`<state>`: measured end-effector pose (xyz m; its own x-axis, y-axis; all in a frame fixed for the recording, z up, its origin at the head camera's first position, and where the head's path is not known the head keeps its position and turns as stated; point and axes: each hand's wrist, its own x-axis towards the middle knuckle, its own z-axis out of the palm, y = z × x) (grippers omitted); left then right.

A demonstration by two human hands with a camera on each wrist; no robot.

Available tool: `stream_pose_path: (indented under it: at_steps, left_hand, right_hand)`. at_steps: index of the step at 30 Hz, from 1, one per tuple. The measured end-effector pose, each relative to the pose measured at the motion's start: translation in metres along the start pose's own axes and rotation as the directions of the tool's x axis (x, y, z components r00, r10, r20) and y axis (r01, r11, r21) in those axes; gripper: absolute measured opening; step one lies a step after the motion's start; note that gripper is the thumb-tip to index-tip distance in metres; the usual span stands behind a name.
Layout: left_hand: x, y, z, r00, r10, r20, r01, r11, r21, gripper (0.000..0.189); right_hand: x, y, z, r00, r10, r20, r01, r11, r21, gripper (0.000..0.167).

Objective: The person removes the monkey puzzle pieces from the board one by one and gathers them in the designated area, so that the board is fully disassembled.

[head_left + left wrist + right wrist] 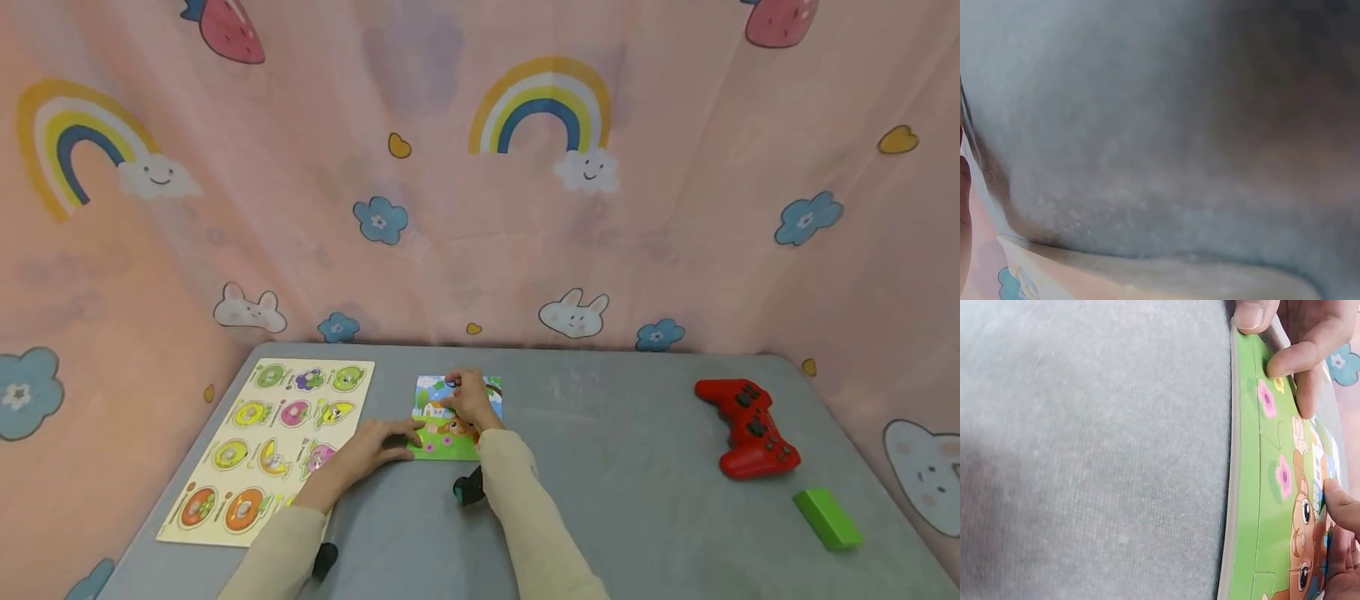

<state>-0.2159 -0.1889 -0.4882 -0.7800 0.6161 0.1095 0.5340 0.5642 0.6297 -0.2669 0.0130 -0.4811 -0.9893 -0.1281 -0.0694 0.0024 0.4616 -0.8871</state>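
Note:
A square jigsaw puzzle [438,450] lies on the grey table, showing a brown cartoon animal, pink flowers, green grass and blue sky. My left hand [375,446] rests at its left side; in the right wrist view the left thumb [1249,315] meets the corner and a forefinger [1297,357] touches the printed top. Over the upper middle of the picture is my right hand [474,400], fingers bent down and thumb [1341,503] on the picture. I cannot tell whether the right fingertips pinch a piece. The left wrist view shows mostly blurred table.
A cream fruit-and-vegetable board [273,396] lies to the left, partly under the left forearm. Far right are a red game controller [750,429] and a green block [828,518]. A pink patterned curtain [450,275] hangs behind the table [622,517].

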Motion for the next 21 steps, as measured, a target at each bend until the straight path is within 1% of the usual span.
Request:
stream_pose_path:
  at_steps: [8,13,16,20,21]
  left_hand:
    - [0.0033,-0.0002,-0.0003,1.0,-0.005,-0.001,0.005,1.0,-0.002,0.012]
    - [0.0036,-0.0004,-0.0007,1.0,0.021,-0.012,-0.021,1.0,0.01,0.012]
    - [0.0023,0.0001,-0.0004,1.0,0.013,-0.009,-0.013,1.0,0.007,0.013]
    - [0.0011,0.0012,-0.0002,1.0,-0.009,-0.003,0.009,1.0,0.0,0.013]
    - [0.0011,0.0012,-0.0001,1.0,-0.006,-0.006,0.006,1.0,0.004,0.013]
  right_hand:
    - [0.0041,0.0014,-0.0014,0.999,-0.036,-0.007,0.036,0.999,-0.016,0.03]
    - [0.0029,0.0027,-0.0023,0.999,-0.043,-0.024,0.043,0.999,-0.006,0.033]
    - [0.0009,0.0037,-0.0021,0.998,-0.049,-0.027,0.049,0.999,-0.003,0.032]
    - [0.0002,0.0049,-0.0008,0.997,-0.073,-0.031,0.073,0.997,-0.012,0.028]
    - [0.0005,0.0051,-0.0005,0.996,-0.083,-0.035,0.082,0.997,-0.015,0.028]
